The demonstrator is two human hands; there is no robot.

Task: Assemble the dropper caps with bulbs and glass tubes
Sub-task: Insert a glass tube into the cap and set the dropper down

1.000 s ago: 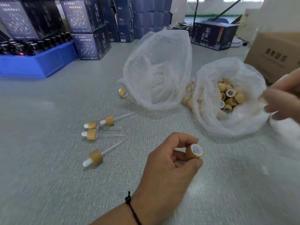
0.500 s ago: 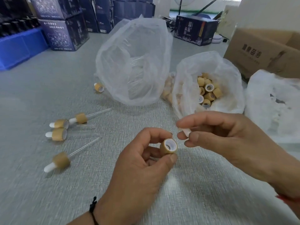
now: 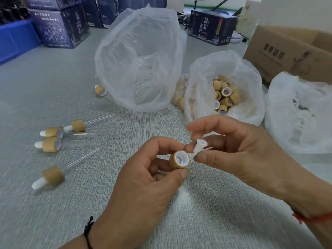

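Above the grey table (image 3: 53, 212), centre frame, left hand (image 3: 143, 191) pinches a tan dropper cap (image 3: 179, 159) between curled thumb and forefinger, white-lined opening facing up and toward the camera, hole visible through its middle. Right hand (image 3: 239, 151) just beside it, fingers curled, thumb and forefinger pinching a white rubber bulb (image 3: 199, 146); bulb tilted, narrow end pointing down-left toward the cap, wide flange end up-right. Bulb tip sits just beside the cap rim; cannot tell if touching. Both hands off the table. Black cord (image 3: 88, 230) on left wrist, red cord (image 3: 312, 219) on right wrist. Left of the hands, lying flat on the table: four pieces with tan caps and white bulbs (image 3: 51, 174), blurred; glass tubes show on at least two of them, the rest too blurred to say. One more capped piece (image 3: 100, 90) lies alone beside the big clear plastic bag (image 3: 140, 60), which stands open with clear glass tubes (image 3: 143, 69) faintly visible inside. Right of that, a white bag (image 3: 203, 90) open at the top holds a heap of loose tan caps (image 3: 224, 97), some showing white liners. Further right, another white bag (image 3: 296, 114), contents unclear. Behind: brown cardboard box (image 3: 291, 49) at far right, dark blue printed boxes (image 3: 61, 27) along the back, blue bin (image 3: 14, 42) at far left.
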